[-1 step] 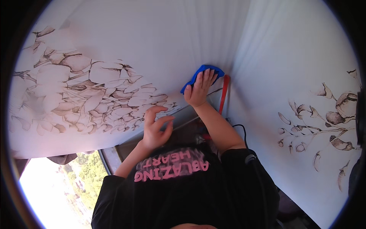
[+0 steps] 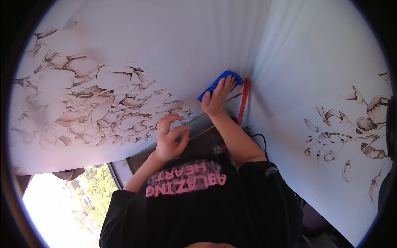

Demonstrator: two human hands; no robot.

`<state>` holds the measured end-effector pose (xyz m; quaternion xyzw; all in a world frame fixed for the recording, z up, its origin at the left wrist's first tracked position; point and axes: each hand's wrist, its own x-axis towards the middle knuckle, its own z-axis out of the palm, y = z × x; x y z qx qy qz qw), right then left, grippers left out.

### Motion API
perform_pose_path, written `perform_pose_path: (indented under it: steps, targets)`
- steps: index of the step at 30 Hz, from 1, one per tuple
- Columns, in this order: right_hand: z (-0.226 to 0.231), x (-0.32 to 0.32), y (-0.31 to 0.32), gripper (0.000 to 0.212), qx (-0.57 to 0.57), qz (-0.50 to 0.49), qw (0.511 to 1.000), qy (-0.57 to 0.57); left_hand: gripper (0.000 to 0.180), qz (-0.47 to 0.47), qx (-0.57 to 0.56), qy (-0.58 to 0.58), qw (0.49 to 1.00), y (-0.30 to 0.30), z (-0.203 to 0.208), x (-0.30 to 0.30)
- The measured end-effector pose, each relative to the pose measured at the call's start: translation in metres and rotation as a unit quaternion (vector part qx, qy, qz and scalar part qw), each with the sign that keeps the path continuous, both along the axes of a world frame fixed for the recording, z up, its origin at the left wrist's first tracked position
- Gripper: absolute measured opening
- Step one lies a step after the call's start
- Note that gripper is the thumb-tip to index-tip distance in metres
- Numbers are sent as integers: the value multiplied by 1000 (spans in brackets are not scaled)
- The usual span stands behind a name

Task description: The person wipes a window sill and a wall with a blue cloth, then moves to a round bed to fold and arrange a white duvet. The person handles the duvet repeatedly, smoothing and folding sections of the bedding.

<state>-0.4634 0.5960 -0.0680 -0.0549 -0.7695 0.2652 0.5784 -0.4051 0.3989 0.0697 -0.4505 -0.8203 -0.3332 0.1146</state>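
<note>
I look down past a black T-shirt (image 2: 206, 225) with pink lettering toward a corner where two pale walls meet. At 1 o'clock, the right hand (image 2: 215, 101) holds a blue cloth (image 2: 212, 87) against the left wall (image 2: 153, 41), its fingers laid over the fabric. At 8 o'clock from centre, the left hand (image 2: 170, 140) is empty, its fingers loosely curled near the wall; I cannot tell whether they touch it.

Just right of the cloth, at 2 o'clock, a red stick (image 2: 245, 99) stands in the corner. A black cable (image 2: 264, 144) curves between 3 and 4 o'clock. Brown drawn flowers cover both walls, toward 9 and 3 o'clock. Farther out at 8 o'clock, a bright window (image 2: 49, 206) shows greenery.

Since the previous picture, the cloth and the flowers at 3 o'clock have shifted slightly rightward. The head may have turned, so I cannot confirm any slide along the wall; I judge the cloth is still working the same patch beside the corner.
</note>
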Motion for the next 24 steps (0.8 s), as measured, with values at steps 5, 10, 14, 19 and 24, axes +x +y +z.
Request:
perform_pose_path:
  steps: [5,10,14,19,24]
  targets:
    - [-69,14,-47,72,-345,8,934,-91,19,-18,-20,-22,999,-26,-8,-5]
    - [-41,2,-70,65,-717,61,695,22,18,-6,-21,-36,999,-63,-17,1]
    - [19,3,-81,64,-563,70,823,5,18,-5,0,-24,1000,-87,-18,2]
    - [84,6,-102,62,-146,22,989,-9,18,-11,28,-23,999,-112,-15,7]
    - [-16,11,-147,65,-43,7,998,-39,19,-10,30,-31,999,-143,-20,12]
